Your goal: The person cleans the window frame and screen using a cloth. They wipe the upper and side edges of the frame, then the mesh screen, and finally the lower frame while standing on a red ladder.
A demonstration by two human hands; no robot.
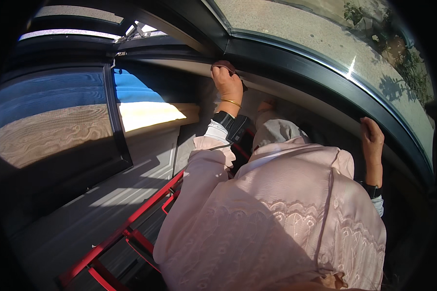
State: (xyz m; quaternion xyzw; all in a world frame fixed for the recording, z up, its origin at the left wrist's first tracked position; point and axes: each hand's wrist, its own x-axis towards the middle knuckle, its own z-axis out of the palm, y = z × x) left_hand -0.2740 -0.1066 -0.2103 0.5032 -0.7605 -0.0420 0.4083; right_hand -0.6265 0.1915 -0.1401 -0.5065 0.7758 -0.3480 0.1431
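Note:
My left hand (227, 85) is closed on a dark reddish-brown cloth (224, 66), pressed to the lower edge of a dark window frame (276, 60) near its corner. A gold bangle (231, 103) and a black wrist strap sit on that arm. On the right, my right hand (372, 135) is at the inner side of the same curved-looking frame, fingers slightly bent, with nothing seen in it; whether the fingertips touch the frame cannot be told.
A red metal ladder (123, 225) stands at the lower left. An open window sash (118, 120) hangs at the left, before a blue-and-yellow sunlit surface (145, 112). Plants (397, 54) and paving show through the glass. Part of a bare foot rests beyond my trousers.

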